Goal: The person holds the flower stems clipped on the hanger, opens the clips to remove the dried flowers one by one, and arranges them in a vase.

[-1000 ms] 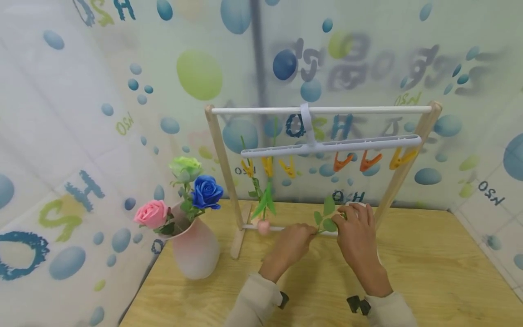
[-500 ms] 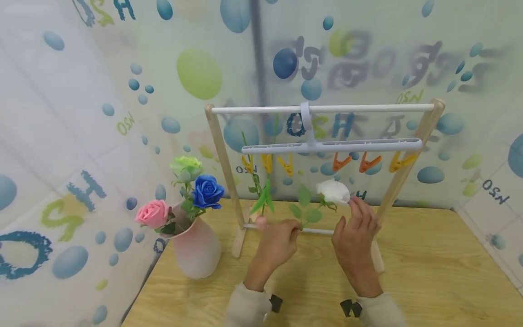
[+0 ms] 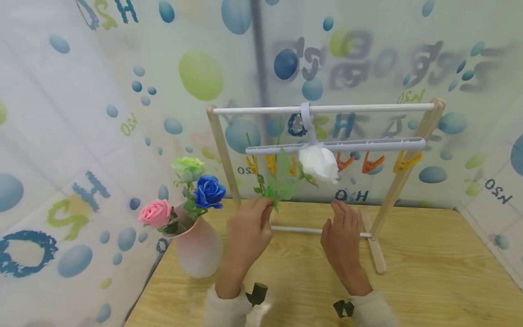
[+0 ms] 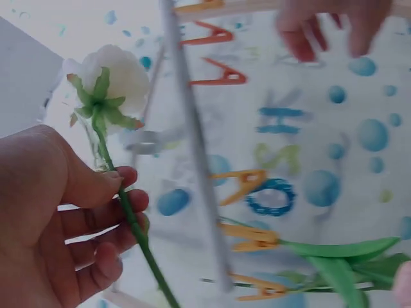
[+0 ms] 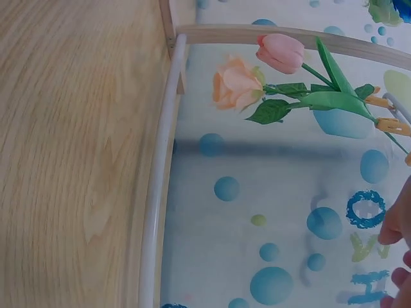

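Note:
My left hand [image 3: 249, 231] pinches the green stem of a white rose [image 3: 320, 163], whose bloom is up in front of a white hanger [image 3: 376, 144]. In the left wrist view, thumb and fingers close round the stem [image 4: 131, 215] below the bloom. My right hand [image 3: 342, 245] holds nothing; it is below the hanger's right half, fingers loosely bent. Orange clips [image 3: 372, 162] and yellow clips hang from the hanger. Two left clips hold a pink tulip [image 5: 282, 52] and a peach rose [image 5: 236, 86] upside down, blooms hidden by my left hand in the head view.
A wooden rack with a white top rod [image 3: 367, 108] and a low white bar [image 3: 302, 230] stands on the wooden table [image 3: 433, 272]. At left, a pale pink vase [image 3: 199, 250] holds a pink rose [image 3: 156, 213], a blue rose [image 3: 209, 191] and a green flower [image 3: 188, 168].
The white rose came out from behind the right hand and rose up and left with the left hand. The right hand let go of the bloom and moved slightly left.

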`<state>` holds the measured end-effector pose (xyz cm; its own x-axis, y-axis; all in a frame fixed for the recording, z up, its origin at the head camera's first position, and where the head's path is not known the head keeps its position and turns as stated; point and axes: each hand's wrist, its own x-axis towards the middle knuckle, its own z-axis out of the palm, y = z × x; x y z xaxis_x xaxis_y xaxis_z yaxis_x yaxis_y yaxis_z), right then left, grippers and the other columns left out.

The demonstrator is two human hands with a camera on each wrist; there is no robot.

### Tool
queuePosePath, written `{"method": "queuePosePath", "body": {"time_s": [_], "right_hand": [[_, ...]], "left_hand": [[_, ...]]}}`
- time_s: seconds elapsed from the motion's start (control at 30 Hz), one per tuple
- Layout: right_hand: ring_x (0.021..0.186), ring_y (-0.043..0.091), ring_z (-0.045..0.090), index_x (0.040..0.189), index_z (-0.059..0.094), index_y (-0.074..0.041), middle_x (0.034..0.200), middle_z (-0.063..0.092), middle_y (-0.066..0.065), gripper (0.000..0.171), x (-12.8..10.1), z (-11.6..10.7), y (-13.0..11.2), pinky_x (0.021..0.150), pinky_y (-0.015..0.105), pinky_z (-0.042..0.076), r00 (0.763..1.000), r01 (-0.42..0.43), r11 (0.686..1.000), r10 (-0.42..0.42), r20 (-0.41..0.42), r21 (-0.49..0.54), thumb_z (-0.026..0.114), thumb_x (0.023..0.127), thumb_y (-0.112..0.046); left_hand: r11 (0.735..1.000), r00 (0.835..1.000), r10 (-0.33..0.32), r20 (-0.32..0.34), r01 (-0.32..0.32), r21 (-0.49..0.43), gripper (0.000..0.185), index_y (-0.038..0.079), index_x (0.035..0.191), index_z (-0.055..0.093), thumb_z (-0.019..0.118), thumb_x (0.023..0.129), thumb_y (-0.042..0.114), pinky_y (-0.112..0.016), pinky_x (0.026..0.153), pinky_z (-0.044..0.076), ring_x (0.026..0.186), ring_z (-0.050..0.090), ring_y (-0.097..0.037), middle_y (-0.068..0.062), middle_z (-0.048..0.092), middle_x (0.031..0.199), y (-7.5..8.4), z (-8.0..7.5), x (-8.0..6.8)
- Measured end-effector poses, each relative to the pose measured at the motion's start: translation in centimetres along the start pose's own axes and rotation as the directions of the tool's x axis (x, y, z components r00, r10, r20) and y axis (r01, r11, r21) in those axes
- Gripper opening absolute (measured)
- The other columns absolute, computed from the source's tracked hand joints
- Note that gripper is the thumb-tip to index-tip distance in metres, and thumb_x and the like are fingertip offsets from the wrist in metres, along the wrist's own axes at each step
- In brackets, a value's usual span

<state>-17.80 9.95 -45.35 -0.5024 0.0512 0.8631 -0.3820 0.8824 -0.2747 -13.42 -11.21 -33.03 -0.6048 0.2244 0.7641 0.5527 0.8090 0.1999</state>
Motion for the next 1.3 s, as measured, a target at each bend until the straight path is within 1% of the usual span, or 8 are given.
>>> {"method": "queuePosePath", "body": {"time_s": [0.1,0.27,0.6,0.7,0.8,0.87,1.1,1.3], "right_hand": [[0.107,0.044,0.054,0.12,0.053,0.009,0.123,0.054,0.025,0.043,-0.1,0.4,-0.2,0.082,0.057,0.046,0.998,-0.018,1.0,0.017,0.059,0.014,0.067,0.079,0.008],[0.099,0.043,0.058,0.117,0.057,0.008,0.118,0.056,0.025,0.04,-0.3,1.3,-0.6,0.073,0.054,0.049,0.992,-0.043,0.995,0.032,0.119,0.09,0.068,0.079,0.007],[0.091,0.041,0.062,0.114,0.06,0.006,0.113,0.06,0.024,0.035,-0.6,2.5,-1.5,0.069,0.054,0.052,0.979,-0.033,0.993,0.008,0.206,0.117,0.069,0.08,0.003],[0.095,0.039,0.063,0.116,0.059,0.005,0.116,0.059,0.023,0.033,-0.3,2.9,-2.0,0.073,0.053,0.053,0.967,-0.092,0.982,0.049,0.251,0.162,0.067,0.084,0.001],[0.104,0.037,0.061,0.122,0.056,0.003,0.123,0.057,0.021,0.033,0.2,3.4,-2.8,0.081,0.051,0.053,0.935,-0.202,0.949,0.113,0.337,0.243,0.063,0.091,-0.004],[0.112,0.036,0.059,0.128,0.051,0.003,0.129,0.055,0.02,0.036,0.7,3.7,-3.4,0.087,0.051,0.052,0.904,-0.282,0.912,0.148,0.402,0.298,0.059,0.095,-0.009],[0.13,0.037,0.05,0.144,0.038,0.0,0.142,0.05,0.022,0.05,2.2,5.3,-5.3,0.102,0.055,0.043,0.805,-0.48,0.774,0.201,0.558,0.413,0.054,0.1,-0.017],[0.133,0.038,0.048,0.146,0.035,-0.001,0.144,0.048,0.023,0.052,3.0,6.5,-6.4,0.104,0.056,0.042,0.765,-0.523,0.741,0.19,0.616,0.421,0.053,0.101,-0.019]], "left_hand": [[0.999,0.991,0.038,-0.126,-0.04,-0.016,0.01,0.005,0.097,0.072,0.065,0.09,0.002,-0.033,0.057,0.054,0.078,0.065,-0.022,-0.005,0.067,0.086,0.4,-2.1,1.0],[0.993,0.957,0.083,-0.278,-0.102,-0.055,0.011,0.0,0.099,0.072,0.062,0.092,0.0,-0.037,0.064,0.054,0.078,0.063,-0.026,-0.011,0.066,0.086,0.4,-4.7,2.4],[0.988,0.837,0.066,-0.543,-0.129,-0.079,0.007,-0.005,0.092,0.07,0.062,0.092,-0.005,-0.03,0.058,0.041,0.068,0.053,-0.025,-0.017,0.061,0.081,0.0,-6.6,4.3],[0.987,0.799,0.052,-0.599,-0.131,-0.089,0.006,-0.007,0.091,0.069,0.063,0.09,-0.009,-0.031,0.06,0.041,0.068,0.053,-0.028,-0.018,0.06,0.079,-0.2,-6.8,4.7],[0.987,0.78,0.026,-0.625,-0.12,-0.11,0.006,-0.008,0.091,0.069,0.063,0.089,-0.011,-0.03,0.063,0.042,0.069,0.054,-0.03,-0.02,0.061,0.079,-0.8,-6.8,4.8],[0.987,0.785,0.004,-0.62,-0.102,-0.122,0.006,-0.009,0.091,0.069,0.063,0.09,-0.009,-0.028,0.067,0.044,0.071,0.056,-0.031,-0.02,0.062,0.08,-1.3,-6.5,4.7],[0.993,0.835,-0.085,-0.544,0.025,-0.116,0.012,-0.009,0.094,0.07,0.061,0.095,0.0,-0.026,0.062,0.037,0.066,0.051,-0.027,-0.02,0.062,0.077,-3.5,-5.0,3.8],[0.986,0.848,-0.165,-0.504,0.142,-0.085,0.013,-0.007,0.095,0.071,0.062,0.095,0.002,-0.029,0.058,0.038,0.064,0.054,-0.027,-0.019,0.067,0.082,-4.6,-4.2,3.1]]}}
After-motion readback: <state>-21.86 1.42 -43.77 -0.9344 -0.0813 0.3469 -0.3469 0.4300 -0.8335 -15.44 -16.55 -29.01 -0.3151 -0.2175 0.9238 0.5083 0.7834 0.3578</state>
